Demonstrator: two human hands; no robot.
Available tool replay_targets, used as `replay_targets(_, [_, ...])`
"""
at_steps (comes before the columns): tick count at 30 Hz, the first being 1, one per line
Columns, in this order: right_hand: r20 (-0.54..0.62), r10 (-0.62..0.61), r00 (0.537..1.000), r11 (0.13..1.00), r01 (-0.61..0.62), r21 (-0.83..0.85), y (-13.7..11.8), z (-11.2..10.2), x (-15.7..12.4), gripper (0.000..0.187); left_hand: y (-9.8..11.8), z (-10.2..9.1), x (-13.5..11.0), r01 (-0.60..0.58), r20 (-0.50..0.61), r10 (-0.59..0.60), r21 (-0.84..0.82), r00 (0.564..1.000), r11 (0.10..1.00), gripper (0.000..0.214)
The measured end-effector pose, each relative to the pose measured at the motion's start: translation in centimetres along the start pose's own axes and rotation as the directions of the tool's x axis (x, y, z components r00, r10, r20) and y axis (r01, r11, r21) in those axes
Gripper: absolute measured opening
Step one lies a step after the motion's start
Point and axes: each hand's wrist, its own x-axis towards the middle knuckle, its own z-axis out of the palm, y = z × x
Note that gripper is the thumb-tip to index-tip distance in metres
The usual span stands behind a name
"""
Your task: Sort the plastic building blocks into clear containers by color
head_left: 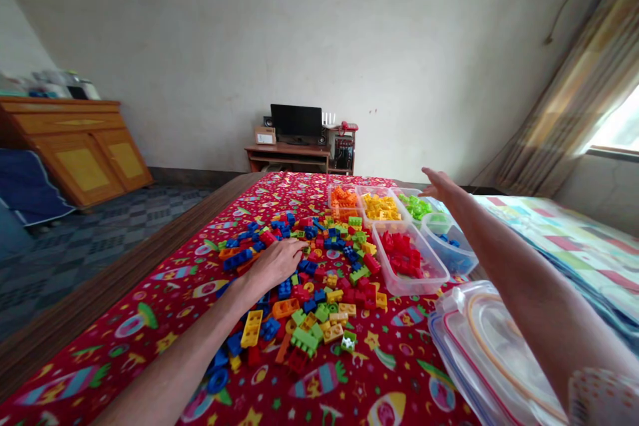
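My left hand rests low over a loose pile of coloured toy building bricks, its fingers bent together and pointing right. A bit of lime green shows near its fingertips; whether that is held I cannot make out. My right hand is raised above the far right tubs with its fingers apart and nothing in them. Below it stands a clear tub of lime green bricks. Beside that are tubs of yellow bricks, orange bricks, red bricks and a few blue bricks.
Several clear lids lie stacked at the front right, under my right forearm. A red patterned cloth covers the table. A bed stands to the right. A desk with a monitor is by the wall, and a wooden cabinet stands left.
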Motion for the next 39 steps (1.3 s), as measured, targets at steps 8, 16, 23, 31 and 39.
replay_targets(8, [0.234, 0.004, 0.972, 1.000, -0.004, 0.002, -4.3, 2.6, -5.9, 0.007, -0.1, 0.3, 0.1, 0.015, -0.047, -0.018, -0.061, 0.999, 0.998, 0.039])
replay_targets(16, [0.786, -0.450, 0.423, 0.674, 0.739, -0.012, -1.7, 4.4, -21.8, 0.022, -0.1, -5.6, 0.2, -0.026, -0.240, -0.008, -0.140, 0.971, 0.990, 0.039])
replay_targets(23, [0.873, -0.411, -0.263, 0.128, 0.932, 0.340, 2.3, 4.2, -34.1, 0.050, -0.9, -9.2, -4.6, -0.013, -0.126, -0.009, -0.169, 0.992, 0.986, 0.053])
replay_targets(31, [0.763, -0.465, -0.448, -0.246, 0.894, 0.375, 3.4, 8.6, -35.0, 0.042, -3.0, -6.5, -18.4, 0.093, 0.159, -0.076, -0.105, 0.984, 0.990, 0.084])
replay_targets(39, [0.792, -0.471, -0.388, -0.326, 0.911, 0.252, 4.1, 11.1, -31.5, 0.033, -1.2, -2.2, -19.7, 0.122, 0.131, -0.106, -0.120, 0.986, 0.985, 0.096])
